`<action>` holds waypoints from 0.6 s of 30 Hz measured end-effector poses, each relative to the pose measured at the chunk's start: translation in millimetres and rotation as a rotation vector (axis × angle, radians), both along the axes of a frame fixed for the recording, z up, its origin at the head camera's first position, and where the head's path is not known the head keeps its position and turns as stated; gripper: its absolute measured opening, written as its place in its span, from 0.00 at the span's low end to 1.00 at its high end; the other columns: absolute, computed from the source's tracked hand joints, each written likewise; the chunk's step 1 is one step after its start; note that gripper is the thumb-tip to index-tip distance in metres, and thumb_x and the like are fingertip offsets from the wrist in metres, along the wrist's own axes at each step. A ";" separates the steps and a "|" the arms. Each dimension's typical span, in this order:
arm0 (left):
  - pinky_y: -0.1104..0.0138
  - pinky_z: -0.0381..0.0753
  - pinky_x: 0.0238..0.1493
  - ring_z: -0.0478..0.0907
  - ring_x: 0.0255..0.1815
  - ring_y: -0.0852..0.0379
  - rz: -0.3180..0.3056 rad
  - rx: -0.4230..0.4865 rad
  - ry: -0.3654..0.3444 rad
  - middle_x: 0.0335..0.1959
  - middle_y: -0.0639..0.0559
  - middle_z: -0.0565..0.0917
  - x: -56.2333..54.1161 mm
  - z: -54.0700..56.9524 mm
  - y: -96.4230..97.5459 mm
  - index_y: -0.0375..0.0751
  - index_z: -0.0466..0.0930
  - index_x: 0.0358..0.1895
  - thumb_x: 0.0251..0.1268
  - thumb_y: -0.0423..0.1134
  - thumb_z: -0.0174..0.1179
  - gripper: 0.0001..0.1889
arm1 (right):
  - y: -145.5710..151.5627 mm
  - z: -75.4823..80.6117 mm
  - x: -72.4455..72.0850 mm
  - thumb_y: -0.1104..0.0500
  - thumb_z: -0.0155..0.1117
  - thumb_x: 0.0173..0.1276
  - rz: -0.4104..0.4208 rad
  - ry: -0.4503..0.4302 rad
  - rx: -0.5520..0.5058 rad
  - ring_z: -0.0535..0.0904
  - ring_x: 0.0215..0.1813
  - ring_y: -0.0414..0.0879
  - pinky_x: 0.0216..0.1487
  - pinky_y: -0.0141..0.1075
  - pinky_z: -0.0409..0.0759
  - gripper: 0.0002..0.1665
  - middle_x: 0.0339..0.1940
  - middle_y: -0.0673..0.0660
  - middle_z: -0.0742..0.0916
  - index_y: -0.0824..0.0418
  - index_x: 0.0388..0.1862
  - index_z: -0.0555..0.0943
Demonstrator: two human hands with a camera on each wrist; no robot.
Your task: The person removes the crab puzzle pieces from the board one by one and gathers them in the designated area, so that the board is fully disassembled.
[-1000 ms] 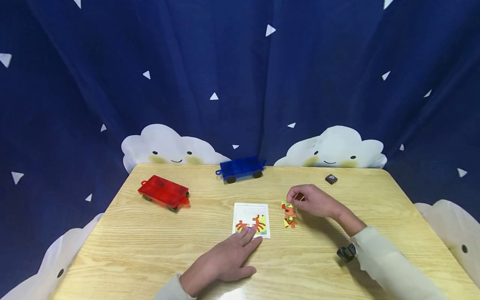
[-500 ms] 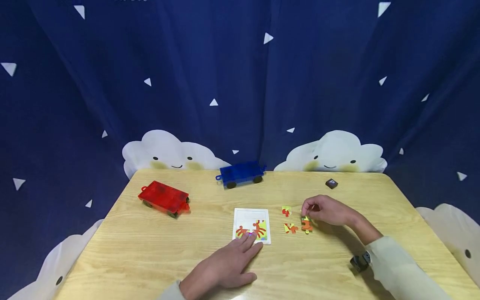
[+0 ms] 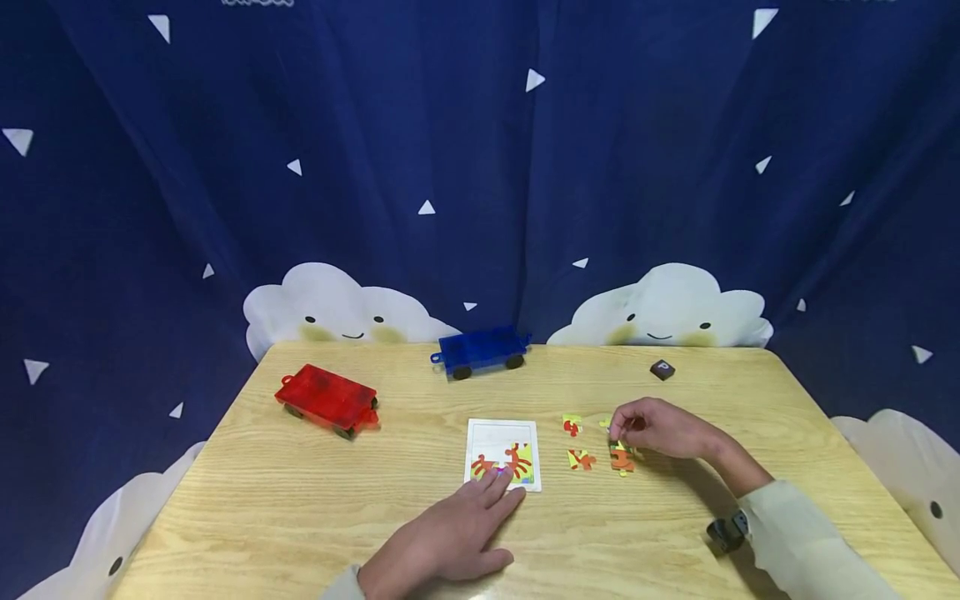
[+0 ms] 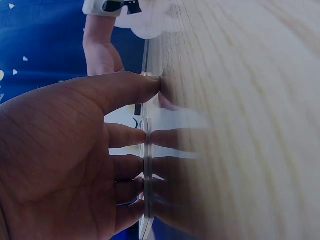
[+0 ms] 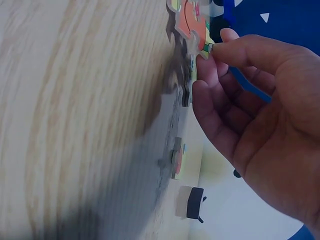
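My left hand (image 3: 461, 529) lies with straight fingers on the near edge of a white puzzle tray (image 3: 495, 432); in the left wrist view, its fingertips (image 4: 136, 165) rest along the tray's edge. Joined pieces with an orange-red, many-legged picture on yellow fill the tray's lower part, partly under the fingers. To the right, my right hand (image 3: 663, 429) pinches an orange jigsaw piece (image 3: 622, 458) between thumb and index finger. The right wrist view shows the held piece (image 5: 190, 20) tilted above the table. Two loose jigsaw pieces, one upper (image 3: 572, 426) and one lower (image 3: 581, 459), lie between tray and hand.
Another yellow piece (image 3: 604, 423) shows partly behind the right fingers. A red toy wagon (image 3: 327, 395) stands at the left and a blue toy wagon (image 3: 483, 350) at the back. A dark tile marked P (image 3: 662, 369) lies at the back right. A blue curtain (image 3: 480, 167) hangs behind the table.
My right hand has moved right and toward me with the orange jigsaw piece, away from the loose pieces, which now lie uncovered. The left hand stays on the tray. The head view has tilted slightly upward.
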State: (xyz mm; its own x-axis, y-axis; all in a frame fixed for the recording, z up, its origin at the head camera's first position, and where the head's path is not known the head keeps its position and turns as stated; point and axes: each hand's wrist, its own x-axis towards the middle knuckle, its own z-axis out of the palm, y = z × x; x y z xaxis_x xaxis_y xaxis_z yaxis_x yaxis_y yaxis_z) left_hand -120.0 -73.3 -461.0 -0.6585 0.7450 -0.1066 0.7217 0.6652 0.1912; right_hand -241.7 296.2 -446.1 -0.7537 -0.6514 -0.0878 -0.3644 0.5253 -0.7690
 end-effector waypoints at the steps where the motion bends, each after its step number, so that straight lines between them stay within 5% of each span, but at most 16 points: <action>1: 0.62 0.61 0.75 0.55 0.81 0.47 0.001 -0.001 0.000 0.80 0.42 0.60 -0.1 -0.1 0.0 0.42 0.61 0.80 0.74 0.57 0.58 0.38 | 0.3 -0.7 0.1 0.70 0.61 0.73 -0.002 0.000 0.000 0.74 0.34 0.42 0.35 0.32 0.74 0.06 0.39 0.56 0.86 0.63 0.41 0.85; 18: 0.61 0.60 0.75 0.54 0.81 0.48 0.013 0.013 -0.037 0.81 0.42 0.60 -1.4 1.3 0.2 0.44 0.61 0.80 0.74 0.57 0.59 0.38 | 3.8 -5.7 -1.8 0.68 0.64 0.73 -0.051 -0.034 -0.003 0.74 0.34 0.42 0.34 0.32 0.74 0.04 0.37 0.57 0.85 0.64 0.42 0.84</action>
State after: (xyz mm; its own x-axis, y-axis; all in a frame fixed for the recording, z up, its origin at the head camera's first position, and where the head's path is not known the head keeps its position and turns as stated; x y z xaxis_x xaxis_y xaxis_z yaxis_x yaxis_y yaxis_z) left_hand -121.4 -73.1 -459.8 -0.6640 0.7379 -0.1212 0.7052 0.6718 0.2267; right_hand -243.6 300.0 -451.9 -0.7822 -0.6127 -0.1125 -0.3107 0.5402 -0.7821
